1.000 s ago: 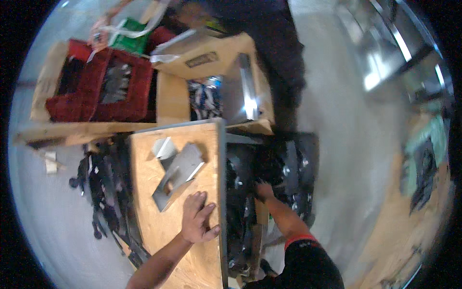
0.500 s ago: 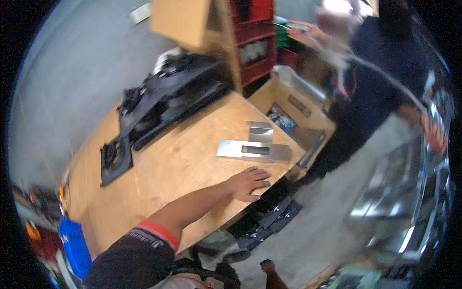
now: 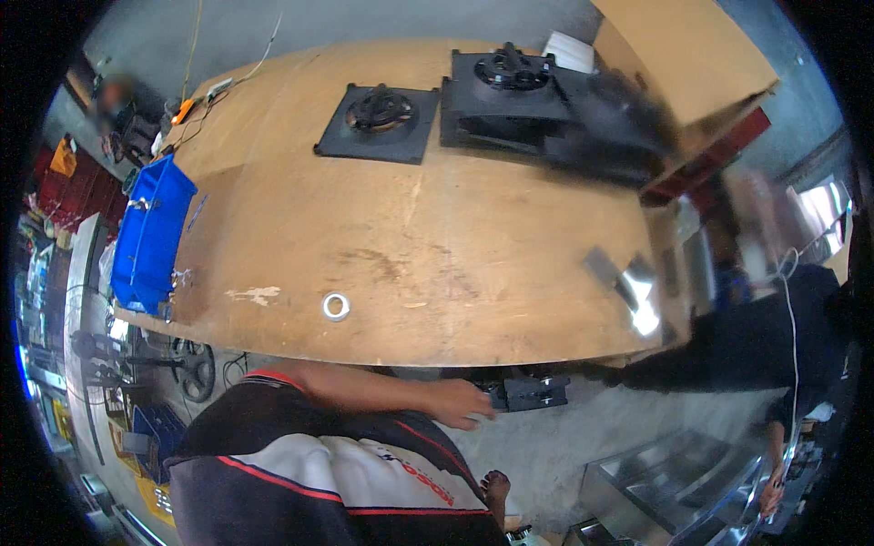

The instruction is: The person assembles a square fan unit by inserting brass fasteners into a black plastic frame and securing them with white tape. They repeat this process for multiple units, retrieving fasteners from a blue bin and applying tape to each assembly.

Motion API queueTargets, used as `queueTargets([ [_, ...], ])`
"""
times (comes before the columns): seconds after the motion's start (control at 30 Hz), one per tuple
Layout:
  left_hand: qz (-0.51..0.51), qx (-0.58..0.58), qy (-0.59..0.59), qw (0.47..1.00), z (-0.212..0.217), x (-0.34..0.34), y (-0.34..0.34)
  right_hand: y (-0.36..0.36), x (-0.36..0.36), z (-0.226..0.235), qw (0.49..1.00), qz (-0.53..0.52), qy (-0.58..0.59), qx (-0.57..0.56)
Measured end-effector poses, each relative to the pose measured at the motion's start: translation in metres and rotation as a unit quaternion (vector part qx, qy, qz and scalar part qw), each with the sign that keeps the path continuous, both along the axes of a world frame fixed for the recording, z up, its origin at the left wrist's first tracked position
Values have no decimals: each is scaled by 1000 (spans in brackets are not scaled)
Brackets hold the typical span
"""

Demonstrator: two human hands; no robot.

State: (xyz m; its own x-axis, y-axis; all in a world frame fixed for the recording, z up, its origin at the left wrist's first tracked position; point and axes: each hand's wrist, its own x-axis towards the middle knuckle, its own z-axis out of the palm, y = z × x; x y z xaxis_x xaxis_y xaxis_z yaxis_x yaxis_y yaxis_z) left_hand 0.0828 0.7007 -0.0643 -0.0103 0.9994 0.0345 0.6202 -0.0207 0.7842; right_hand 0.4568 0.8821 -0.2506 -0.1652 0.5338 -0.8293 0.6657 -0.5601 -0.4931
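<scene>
My left hand (image 3: 460, 403) reaches out to the right, just below the near edge of the wooden table (image 3: 437, 246). Its fingers are curled on the end of a black metal part (image 3: 533, 393) that hangs over the grey floor. My bare forearm runs back to a dark sleeve with red trim at the lower left. My right hand is out of view. A small metal ring (image 3: 336, 306) lies on the tabletop near the front edge, above my arm.
Two black square plates with round hubs (image 3: 378, 114) (image 3: 510, 91) sit at the table's far side. A blue bin (image 3: 150, 227) hangs at its left end, and shiny metal plates (image 3: 628, 282) lie at its right. A person in dark clothes (image 3: 756, 341) stands to the right. Steel racks (image 3: 674, 482) stand at lower right.
The view has swung round strongly. My left hand has left the tabletop, where it lay flat, and now sits below the table's edge on the black part.
</scene>
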Motion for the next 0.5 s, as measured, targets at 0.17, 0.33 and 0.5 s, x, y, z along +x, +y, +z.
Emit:
queueTargets([
  [0.17, 186, -28, 32, 982, 36, -72, -138, -21, -66, 1, 986, 139, 51, 75],
  [0.33, 456, -71, 51, 886, 61, -148, -238, -62, -197, 84, 847, 349, 126, 380],
  [0.5, 593, -62, 41, 802, 38, -180, -341, -130, -323, 174, 733, 399, 257, 487],
])
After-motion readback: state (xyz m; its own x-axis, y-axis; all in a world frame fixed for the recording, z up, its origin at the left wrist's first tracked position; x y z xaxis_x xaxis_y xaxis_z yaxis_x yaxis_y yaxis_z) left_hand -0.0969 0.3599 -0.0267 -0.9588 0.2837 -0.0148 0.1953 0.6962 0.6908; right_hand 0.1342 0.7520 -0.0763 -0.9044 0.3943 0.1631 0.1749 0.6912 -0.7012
